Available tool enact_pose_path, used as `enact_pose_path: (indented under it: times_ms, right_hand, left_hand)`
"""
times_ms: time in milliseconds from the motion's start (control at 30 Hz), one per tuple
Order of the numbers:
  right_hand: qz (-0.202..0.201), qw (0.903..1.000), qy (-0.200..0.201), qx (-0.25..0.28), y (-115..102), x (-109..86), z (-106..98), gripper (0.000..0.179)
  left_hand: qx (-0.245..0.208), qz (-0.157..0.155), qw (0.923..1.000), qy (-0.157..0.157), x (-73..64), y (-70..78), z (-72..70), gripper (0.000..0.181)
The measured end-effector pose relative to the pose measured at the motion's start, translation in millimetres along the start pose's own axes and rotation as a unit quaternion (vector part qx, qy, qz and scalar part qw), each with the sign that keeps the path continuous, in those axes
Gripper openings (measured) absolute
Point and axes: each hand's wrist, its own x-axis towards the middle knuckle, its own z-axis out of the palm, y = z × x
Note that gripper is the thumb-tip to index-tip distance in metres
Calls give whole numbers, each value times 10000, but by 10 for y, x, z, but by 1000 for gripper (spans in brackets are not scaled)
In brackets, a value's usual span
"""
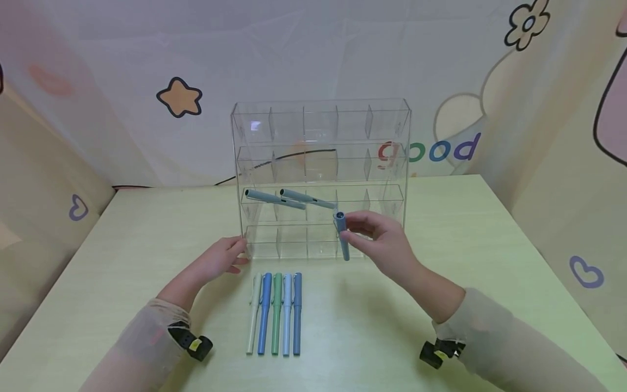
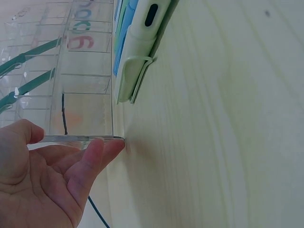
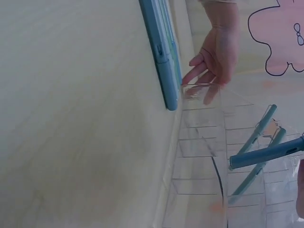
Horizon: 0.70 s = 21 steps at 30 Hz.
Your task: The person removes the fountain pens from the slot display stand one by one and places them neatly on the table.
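Note:
A clear acrylic rack (image 1: 320,126) with tiers of small compartments stands upright on the table. My left hand (image 1: 222,256) holds its lower left side panel, thumb on one face and fingers on the other in the left wrist view. In front of the lower right part, my right hand (image 1: 387,245) pinches a grey-blue pen (image 1: 342,237) between thumb and fingers, the pen tilted nearly upright. Two similar pens, one on the left (image 1: 274,199) and another beside it (image 1: 307,198), lie slanted in the second tier from the bottom.
Several capped pens lie side by side before the rack: a pale green pen (image 1: 254,313), a green pen (image 1: 277,313), and blue ones, including a dark blue pen (image 1: 297,313). Behind the pale wooden table (image 1: 392,337) hangs a printed cloth (image 1: 343,49).

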Motion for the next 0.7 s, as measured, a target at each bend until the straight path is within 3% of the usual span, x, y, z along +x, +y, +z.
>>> enact_pose_path:
  times_ms: [200, 433, 700]
  right_hand:
    - [675, 9968, -239, 363, 141, -116, 55, 28]
    - [1133, 9909, -566, 457, 255, -202, 147, 32]
    - [1679, 9759, -983, 988, 419, -275, 272, 38]
  left_hand:
    - [26, -13, 10000, -5, 8, -5, -7, 53]
    - [39, 39, 10000, 34, -16, -9, -12, 52]
    - [10, 75, 10000, 28, -42, 11, -10, 51]
